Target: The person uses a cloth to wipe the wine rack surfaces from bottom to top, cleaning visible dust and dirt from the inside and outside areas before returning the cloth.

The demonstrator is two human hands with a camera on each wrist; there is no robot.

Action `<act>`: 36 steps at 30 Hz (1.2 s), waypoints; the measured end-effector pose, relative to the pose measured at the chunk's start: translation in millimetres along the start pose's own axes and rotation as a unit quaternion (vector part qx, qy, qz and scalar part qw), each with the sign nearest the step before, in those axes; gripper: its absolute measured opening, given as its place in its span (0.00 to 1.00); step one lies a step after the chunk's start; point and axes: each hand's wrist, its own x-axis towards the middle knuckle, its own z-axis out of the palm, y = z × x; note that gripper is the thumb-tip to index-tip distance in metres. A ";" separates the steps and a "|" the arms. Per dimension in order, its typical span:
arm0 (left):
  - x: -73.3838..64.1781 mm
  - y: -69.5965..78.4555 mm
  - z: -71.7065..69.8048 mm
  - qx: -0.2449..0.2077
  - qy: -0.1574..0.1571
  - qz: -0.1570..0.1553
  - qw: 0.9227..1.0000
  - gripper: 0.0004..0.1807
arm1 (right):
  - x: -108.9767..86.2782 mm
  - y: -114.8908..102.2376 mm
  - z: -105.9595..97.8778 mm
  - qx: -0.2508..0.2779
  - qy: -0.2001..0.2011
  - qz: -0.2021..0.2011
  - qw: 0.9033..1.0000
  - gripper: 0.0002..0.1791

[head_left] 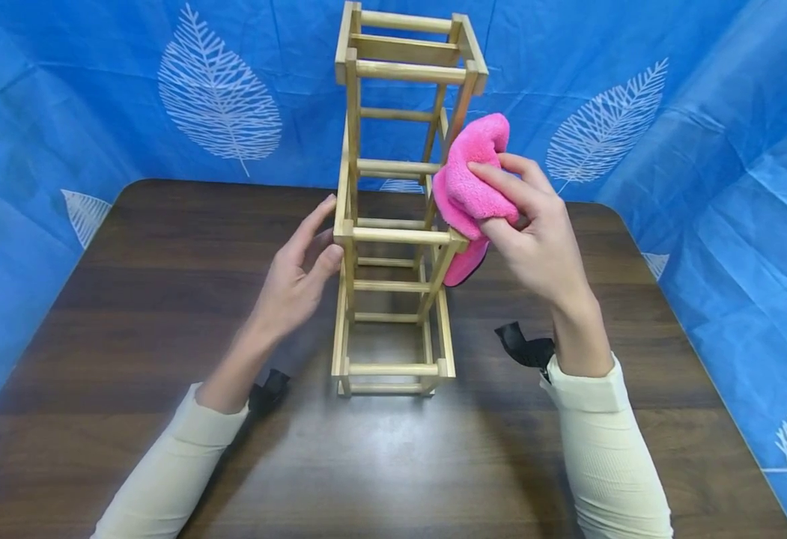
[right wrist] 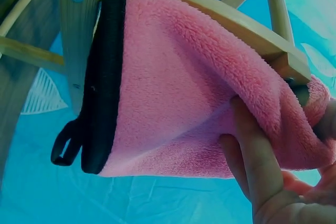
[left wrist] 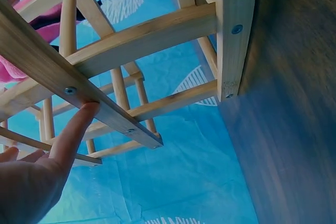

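Note:
A tall wooden rack (head_left: 400,236) of slats and round rods stands upright on the table. My left hand (head_left: 292,281) touches its left side at mid-height, thumb and fingers fairly straight; in the left wrist view the thumb (left wrist: 73,135) presses on a slat with screw heads. My right hand (head_left: 535,224) grips a fluffy pink cleaning cloth (head_left: 474,180) against the rack's right side. In the right wrist view the cloth (right wrist: 168,87) hangs in folds, with a black trimmed edge and a small loop, and lies along a wooden slat.
The dark brown wooden table (head_left: 130,314) has rounded back corners. Behind it and at both sides hangs a blue sheet (head_left: 312,90) with white leaf prints. Black straps (head_left: 524,348) stick out near both cream sleeves (head_left: 609,449).

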 end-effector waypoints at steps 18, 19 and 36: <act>1.9 0.9 1.1 0.026 -0.011 0.034 0.999 0.30 | -25.1 -19.0 -21.2 0.013 0.016 -0.040 0.999 0.21; 1.8 0.6 1.0 0.026 -0.012 0.032 0.999 0.30 | -24.8 -18.1 -23.8 0.016 0.033 -0.037 0.999 0.21; 2.1 3.9 -1.2 0.043 -0.031 0.017 0.998 0.30 | -17.2 16.7 2.8 0.041 -0.011 0.051 0.998 0.25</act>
